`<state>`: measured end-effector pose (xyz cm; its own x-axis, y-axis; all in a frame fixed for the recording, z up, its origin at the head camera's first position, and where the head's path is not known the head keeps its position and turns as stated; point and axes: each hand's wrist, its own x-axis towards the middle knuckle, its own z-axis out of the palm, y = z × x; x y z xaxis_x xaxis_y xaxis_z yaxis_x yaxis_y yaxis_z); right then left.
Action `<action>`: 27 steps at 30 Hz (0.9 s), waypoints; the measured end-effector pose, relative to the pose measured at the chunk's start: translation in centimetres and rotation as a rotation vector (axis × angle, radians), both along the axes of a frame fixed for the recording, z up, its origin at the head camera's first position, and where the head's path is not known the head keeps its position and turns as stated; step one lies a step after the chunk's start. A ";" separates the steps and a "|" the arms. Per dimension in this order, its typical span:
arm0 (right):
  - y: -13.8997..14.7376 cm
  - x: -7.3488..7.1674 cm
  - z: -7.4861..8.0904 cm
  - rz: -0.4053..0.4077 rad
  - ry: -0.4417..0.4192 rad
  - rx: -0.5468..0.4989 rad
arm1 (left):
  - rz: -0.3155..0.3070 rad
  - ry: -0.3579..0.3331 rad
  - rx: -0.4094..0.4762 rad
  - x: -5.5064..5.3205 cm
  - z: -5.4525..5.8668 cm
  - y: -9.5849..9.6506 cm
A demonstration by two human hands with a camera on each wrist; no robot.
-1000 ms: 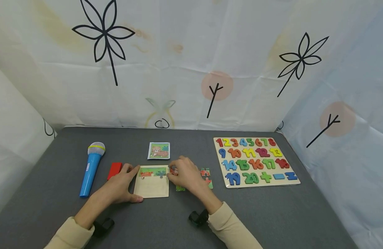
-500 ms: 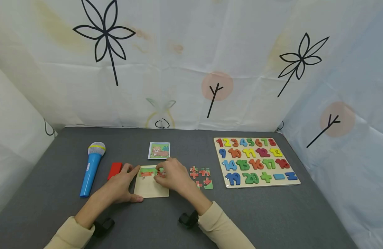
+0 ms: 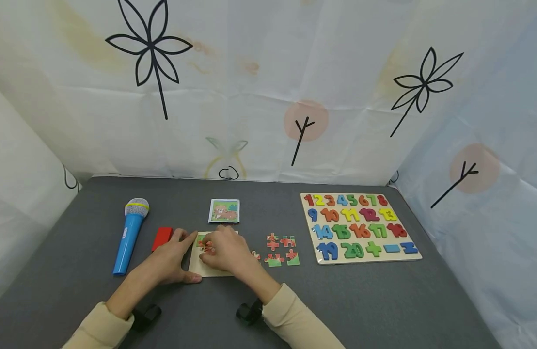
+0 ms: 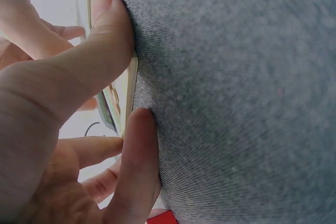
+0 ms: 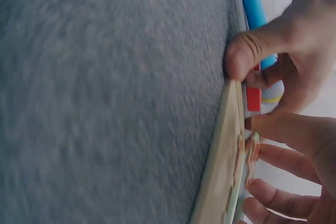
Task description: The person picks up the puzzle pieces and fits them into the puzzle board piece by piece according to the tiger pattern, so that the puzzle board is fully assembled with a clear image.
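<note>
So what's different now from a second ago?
The right hand moved left, carrying a puzzle piece from beside the wooden board to over its left part; it still pinches the piece. The left hand stayed at the board's left edge, and the microphone, red block, picture card and number board stayed put.

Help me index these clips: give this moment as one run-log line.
left hand: holds puzzle board | right hand: pinches puzzle piece over board | loose pieces: on table, right of board
</note>
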<state>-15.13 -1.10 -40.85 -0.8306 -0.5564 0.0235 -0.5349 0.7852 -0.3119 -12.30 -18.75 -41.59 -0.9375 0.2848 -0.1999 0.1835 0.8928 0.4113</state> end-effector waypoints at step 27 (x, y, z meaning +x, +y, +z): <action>-0.5 0.3 -0.1 -0.020 0.079 0.026 | 0.002 -0.003 -0.008 -0.1 -0.2 -0.1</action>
